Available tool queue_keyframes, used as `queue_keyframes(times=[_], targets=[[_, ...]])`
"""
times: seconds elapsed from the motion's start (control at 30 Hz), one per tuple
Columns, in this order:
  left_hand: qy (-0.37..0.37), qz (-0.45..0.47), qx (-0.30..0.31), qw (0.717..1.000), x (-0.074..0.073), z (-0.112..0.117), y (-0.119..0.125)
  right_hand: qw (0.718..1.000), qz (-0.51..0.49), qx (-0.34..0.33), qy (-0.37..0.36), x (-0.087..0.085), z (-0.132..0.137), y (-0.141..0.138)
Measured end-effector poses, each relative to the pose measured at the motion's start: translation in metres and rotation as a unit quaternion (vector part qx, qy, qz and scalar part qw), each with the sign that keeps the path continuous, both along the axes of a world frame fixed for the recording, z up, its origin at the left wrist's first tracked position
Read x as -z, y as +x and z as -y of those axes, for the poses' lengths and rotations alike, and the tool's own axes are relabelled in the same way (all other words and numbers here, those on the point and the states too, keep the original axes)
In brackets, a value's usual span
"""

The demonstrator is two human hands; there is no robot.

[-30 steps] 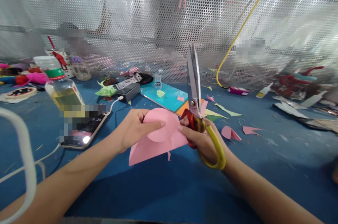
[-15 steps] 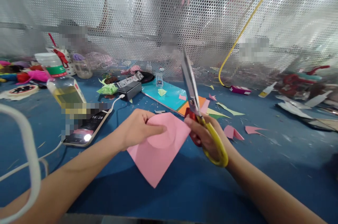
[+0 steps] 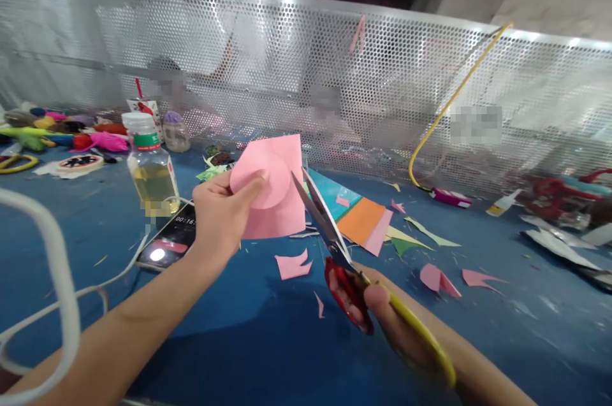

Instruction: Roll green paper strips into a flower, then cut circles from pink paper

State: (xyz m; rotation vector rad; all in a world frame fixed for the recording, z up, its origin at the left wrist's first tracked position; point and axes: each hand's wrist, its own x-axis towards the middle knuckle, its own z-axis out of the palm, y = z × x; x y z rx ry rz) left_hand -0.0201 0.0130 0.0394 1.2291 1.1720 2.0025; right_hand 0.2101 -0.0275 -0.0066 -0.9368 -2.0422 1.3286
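Note:
My left hand (image 3: 224, 205) pinches a pink paper circle (image 3: 280, 186) flat against a larger pink paper sheet (image 3: 277, 222), thumb on top. In my right hand (image 3: 382, 310) is a pair of scissors (image 3: 332, 231) with one red and one yellow handle. Its blades are parted and point up and left, close to the sheet's right edge; whether they touch the paper I cannot tell. Below the sheet, a pink paper scrap (image 3: 292, 266) and a thin pink sliver (image 3: 319, 305) lie on the blue table (image 3: 229, 342).
Coloured paper sheets (image 3: 362, 218) lie behind the scissors, with pink offcuts (image 3: 437, 280) to the right. At left are a lit phone (image 3: 165, 245), a bottle of yellow liquid (image 3: 153, 173) and a white cable (image 3: 69, 291). A perforated metal panel (image 3: 287, 62) stands behind.
The pink sheet has been raised and turned in my left hand. My right hand has moved away from the sheet's corner, and the scissor blades have parted and tilted left. The view has tipped upward.

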Motion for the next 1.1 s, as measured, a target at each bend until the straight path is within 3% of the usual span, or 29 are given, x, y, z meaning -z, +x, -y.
queue_keyframes(times=[0.17,0.33,0.73,1.1], targets=[[-0.012,-0.001,-0.004,1.0,-0.006,0.003,-0.001,0.999,0.024,0.013,0.021,0.004,-0.004,0.003],[-0.049,-0.028,0.047,0.997,-0.001,0.006,0.003,0.999,0.027,0.022,0.025,-0.003,-0.004,-0.001],[-0.087,-0.067,0.153,0.982,0.002,0.018,0.008,0.995,-0.007,0.079,0.06,0.009,-0.016,-0.008],[-0.102,-0.122,0.134,0.978,0.001,0.027,0.012,0.97,0.074,0.13,0.193,0.003,-0.015,-0.005]])
